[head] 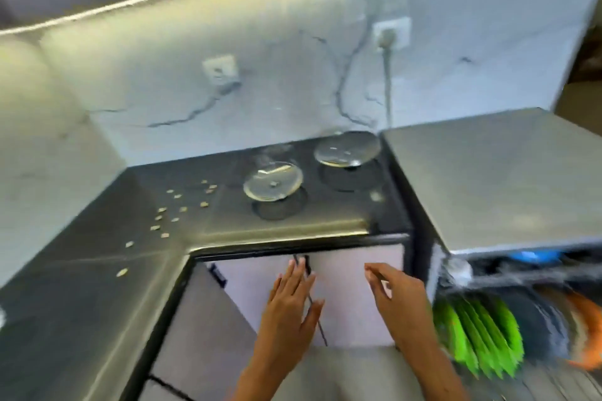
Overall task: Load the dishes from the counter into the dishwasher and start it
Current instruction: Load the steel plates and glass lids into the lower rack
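Head view: two clear glass plates are seen on the dark worktop, which runs in an L-shape below a pale marbled backsplash; the nearer glass plate lies toward the front edge of the worktop, and the farther glass plate lies behind it, near the back right corner, apart from the first; small pale crumbs are scattered along the left part of the worktop, well apart from both plates. The left hand is held in front of the pale cabinet door below the worktop's front edge, its fingers straight and released, nothing being held; whether the door is touched cannot be told. The right hand is held beside it, fingers loosely curved and grasping nothing. At the right, the dishwasher is shown with a grey top; its opened racks are blurred, yet a row of upright green plates is made out in the lower rack, an orange dish is seen at the right edge, and something blue is seen in the upper rack. Two wall sockets are set into the backsplash.
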A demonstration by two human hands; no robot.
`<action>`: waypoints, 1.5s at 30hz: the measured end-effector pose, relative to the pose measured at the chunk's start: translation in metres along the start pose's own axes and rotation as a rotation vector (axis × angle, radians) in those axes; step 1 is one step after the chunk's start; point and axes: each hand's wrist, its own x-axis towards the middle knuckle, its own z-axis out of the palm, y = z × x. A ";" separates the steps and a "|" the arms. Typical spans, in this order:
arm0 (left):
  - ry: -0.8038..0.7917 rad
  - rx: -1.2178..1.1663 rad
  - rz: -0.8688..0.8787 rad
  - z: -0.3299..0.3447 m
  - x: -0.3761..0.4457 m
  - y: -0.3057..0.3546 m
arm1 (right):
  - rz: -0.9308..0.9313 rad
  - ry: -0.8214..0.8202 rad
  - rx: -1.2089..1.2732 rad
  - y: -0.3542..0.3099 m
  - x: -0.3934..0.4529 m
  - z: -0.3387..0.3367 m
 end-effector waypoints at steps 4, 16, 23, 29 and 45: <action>0.071 0.034 -0.165 -0.032 -0.007 -0.058 | -0.161 -0.078 0.021 -0.049 0.048 0.039; -0.114 0.182 -0.004 0.029 0.190 -0.216 | -0.137 -0.100 -0.117 -0.081 0.208 0.178; -0.296 0.270 0.216 0.079 0.264 -0.258 | 0.036 -0.118 -0.172 -0.039 0.235 0.181; -0.065 0.089 0.292 0.067 0.276 -0.242 | 0.079 -0.125 -0.163 -0.008 0.226 0.146; -0.178 -0.284 0.954 0.068 0.144 0.098 | -0.033 -0.035 -0.391 0.062 0.007 -0.133</action>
